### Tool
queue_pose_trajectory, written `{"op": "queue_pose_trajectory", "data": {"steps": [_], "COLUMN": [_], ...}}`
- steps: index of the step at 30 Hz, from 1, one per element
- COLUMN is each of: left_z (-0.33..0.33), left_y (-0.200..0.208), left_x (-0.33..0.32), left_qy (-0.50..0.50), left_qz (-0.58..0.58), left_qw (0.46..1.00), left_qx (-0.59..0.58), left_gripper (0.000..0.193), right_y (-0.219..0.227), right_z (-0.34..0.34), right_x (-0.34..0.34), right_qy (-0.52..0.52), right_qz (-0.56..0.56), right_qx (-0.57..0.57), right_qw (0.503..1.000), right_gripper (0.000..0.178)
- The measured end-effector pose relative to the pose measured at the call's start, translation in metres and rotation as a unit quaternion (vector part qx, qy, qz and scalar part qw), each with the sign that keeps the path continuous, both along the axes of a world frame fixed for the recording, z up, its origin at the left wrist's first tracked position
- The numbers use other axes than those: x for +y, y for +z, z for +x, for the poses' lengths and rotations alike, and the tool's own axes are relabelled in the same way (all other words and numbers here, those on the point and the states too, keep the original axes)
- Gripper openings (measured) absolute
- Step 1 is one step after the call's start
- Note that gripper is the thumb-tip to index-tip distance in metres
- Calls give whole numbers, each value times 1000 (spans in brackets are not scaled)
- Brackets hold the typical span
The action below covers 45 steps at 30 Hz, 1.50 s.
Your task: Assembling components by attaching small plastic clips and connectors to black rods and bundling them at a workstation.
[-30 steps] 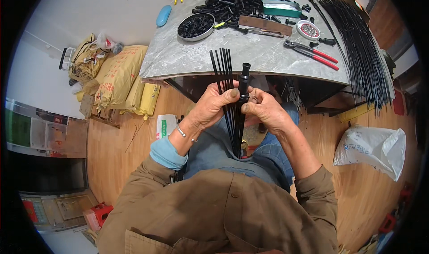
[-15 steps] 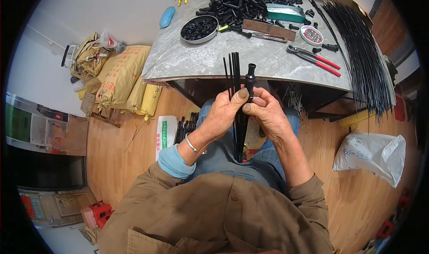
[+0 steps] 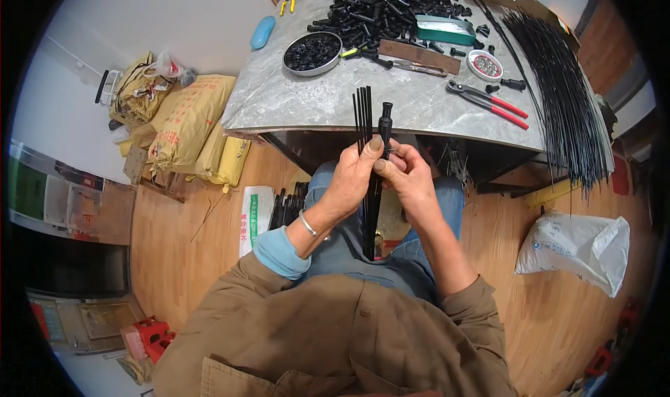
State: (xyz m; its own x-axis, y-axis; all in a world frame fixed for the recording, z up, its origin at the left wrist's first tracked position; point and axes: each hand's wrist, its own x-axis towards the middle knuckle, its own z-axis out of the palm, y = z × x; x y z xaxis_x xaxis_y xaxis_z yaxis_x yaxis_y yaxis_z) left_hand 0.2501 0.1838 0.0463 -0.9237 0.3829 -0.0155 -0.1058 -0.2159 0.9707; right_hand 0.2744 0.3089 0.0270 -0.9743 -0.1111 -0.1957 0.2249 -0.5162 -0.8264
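In front of the table's near edge my left hand [image 3: 352, 175] is closed round a bundle of thin black rods [image 3: 363, 111]. The rods stand upright, tips above the fist and lower ends between my knees. Next to them rises a black tubular fitting [image 3: 385, 121] with a flared top. My left thumb presses against it. My right hand [image 3: 413, 182] pinches at its lower part, thumb and fingers together. What lies just under the right fingertips is hidden.
On the grey table [image 3: 279, 97] lie a heap of black fittings [image 3: 391, 13], a round tin of black rings [image 3: 313, 53], red-handled pincers [image 3: 488, 105], a small dish of metal bits [image 3: 485, 64] and many long black rods [image 3: 558, 97]. A white sack [image 3: 576, 254] rests on the floor.
The fitting and both hands have shifted slightly left and down in the picture. The rod tips stand closer together. Both hands keep their hold.
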Motion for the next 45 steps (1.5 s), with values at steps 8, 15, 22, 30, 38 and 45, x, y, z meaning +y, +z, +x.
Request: {"op": "queue_pose_trajectory", "data": {"steps": [8,15,22,30,38,45], "left_z": [4,5,6,3,1,-7], "left_y": [3,7,5,0,-5,-7], "left_x": [0,-2,-2,-4,-5,-8], "left_qy": [48,23,71,86,41,55], "left_qz": [-27,-45,-46,-60,-3,0], "left_qw": [997,998,995,993,999,998], "left_qx": [45,42,43,61,24,8], "left_gripper": [51,52,47,47,50,45], "right_y": [16,18,9,8,-12,-5], "right_z": [7,13,14,24,3,8], "right_x": [8,2,-6,-12,-4,-5], "right_qy": [-69,-103,-108,-158,-63,-82], "right_qz": [292,231,205,323,117,103], "right_qx": [104,88,99,152,100,111], "right_qw": [948,964,968,921,986,985], "right_gripper": [23,25,22,17,24,19]}}
